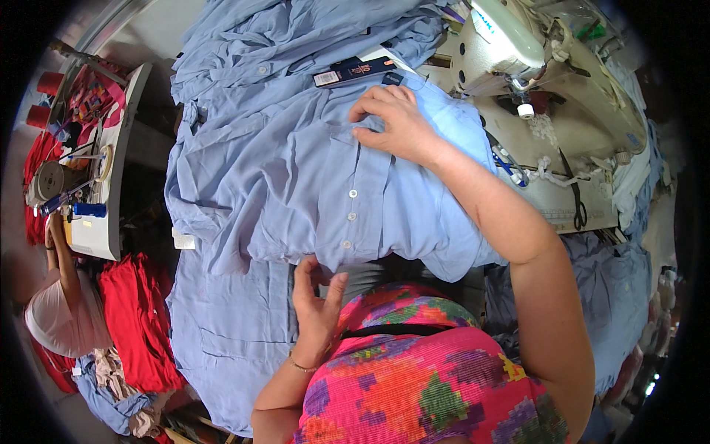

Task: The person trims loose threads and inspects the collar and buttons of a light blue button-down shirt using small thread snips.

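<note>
A light blue button-up shirt (281, 170) lies spread in front of me, its placket with several small white buttons running toward me. My right hand (396, 122) rests on the shirt near the top of the placket, fingers curved and thumb apart from the index finger. No cloth shows gripped between them. At the near hem, my left hand (316, 300) touches the fabric edge with its fingertips, thumb spread away from the fingers. A dark hang tag (362, 72) and a white label lie on the cloth beyond my right hand.
A white sewing machine (510, 44) stands at the far right, with black scissors (579, 211) beside it. More blue garments (229, 325) hang at the near left and lie beyond. On the left, another person (66, 311) sits by a white table (111, 185) near red cloth (137, 325).
</note>
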The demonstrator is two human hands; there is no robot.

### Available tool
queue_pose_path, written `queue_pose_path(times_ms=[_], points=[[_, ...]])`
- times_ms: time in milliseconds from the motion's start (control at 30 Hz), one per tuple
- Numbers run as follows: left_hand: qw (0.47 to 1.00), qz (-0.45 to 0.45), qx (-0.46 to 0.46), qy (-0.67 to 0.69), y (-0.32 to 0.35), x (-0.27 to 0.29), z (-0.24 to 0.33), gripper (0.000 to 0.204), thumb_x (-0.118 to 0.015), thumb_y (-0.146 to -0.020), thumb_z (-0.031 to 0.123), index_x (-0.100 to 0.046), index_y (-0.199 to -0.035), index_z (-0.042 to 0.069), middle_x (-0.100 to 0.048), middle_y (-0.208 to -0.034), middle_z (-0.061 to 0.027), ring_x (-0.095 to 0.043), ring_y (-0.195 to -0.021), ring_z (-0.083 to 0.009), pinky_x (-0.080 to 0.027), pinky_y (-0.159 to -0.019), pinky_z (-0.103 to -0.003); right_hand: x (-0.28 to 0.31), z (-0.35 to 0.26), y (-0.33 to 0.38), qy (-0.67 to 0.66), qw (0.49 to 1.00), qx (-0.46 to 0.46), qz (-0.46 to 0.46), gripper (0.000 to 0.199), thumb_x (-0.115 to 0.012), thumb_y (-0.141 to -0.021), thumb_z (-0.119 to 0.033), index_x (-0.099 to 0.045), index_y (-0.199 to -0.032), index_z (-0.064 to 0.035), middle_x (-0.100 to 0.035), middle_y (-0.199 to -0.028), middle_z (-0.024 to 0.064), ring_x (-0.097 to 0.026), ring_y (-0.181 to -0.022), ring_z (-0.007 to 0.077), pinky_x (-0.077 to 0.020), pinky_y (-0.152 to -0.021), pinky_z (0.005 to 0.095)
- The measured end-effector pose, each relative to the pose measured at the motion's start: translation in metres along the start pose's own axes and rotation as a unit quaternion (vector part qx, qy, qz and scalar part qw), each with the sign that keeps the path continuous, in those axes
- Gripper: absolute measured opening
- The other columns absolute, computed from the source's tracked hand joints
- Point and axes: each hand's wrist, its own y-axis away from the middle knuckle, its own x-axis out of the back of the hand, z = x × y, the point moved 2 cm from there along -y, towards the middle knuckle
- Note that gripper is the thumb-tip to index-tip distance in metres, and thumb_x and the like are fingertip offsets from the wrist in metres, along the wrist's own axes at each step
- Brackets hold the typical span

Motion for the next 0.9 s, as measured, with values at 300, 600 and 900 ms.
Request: queue_pose_path(times_ms=[300,600,900], points=[[0.988,-0.084,0.071,0.112,-0.009,-0.012,0.001,0.02,-0.072,-0.082,0.01,-0.064,-0.097,0.001,-0.054,-0.074,0.0046,-0.044,-0.069,-0.0063,-0.039,-0.067,-0.022,-0.001,0.0,0.0,0.002,1.0,-0.003,-0.006,0.018,-0.067,-0.074,-0.025,-0.065,-0.089,-0.0147,-0.057,-0.094,0.0009,-0.05,-0.097,0.0222,-0.0296,-0.094,0.0366],[0.971,-0.143,0.092,0.167,-0.005,-0.008,0.005,0.011,-0.065,-0.087,0.008,-0.067,-0.096,0.0,-0.061,-0.085,0.0021,-0.053,-0.078,-0.0062,-0.042,-0.073,-0.022,0.0,-0.003,0.0,-0.01,1.0,-0.026,-0.015,0.017,-0.067,-0.072,-0.024,-0.065,-0.087,-0.0159,-0.057,-0.093,0.0004,-0.05,-0.096,0.0216,-0.0296,-0.094,0.0371],[0.957,-0.163,0.097,0.218,0.003,-0.011,0.0,0.015,-0.066,-0.087,0.011,-0.066,-0.1,0.002,-0.066,-0.091,0.0003,-0.056,-0.081,-0.0065,-0.044,-0.075,-0.024,0.002,-0.006,0.001,-0.016,0.999,-0.023,-0.016,0.015,-0.066,-0.072,-0.021,-0.066,-0.086,-0.0151,-0.057,-0.093,-0.0001,-0.048,-0.096,0.021,-0.0295,-0.093,0.035]])
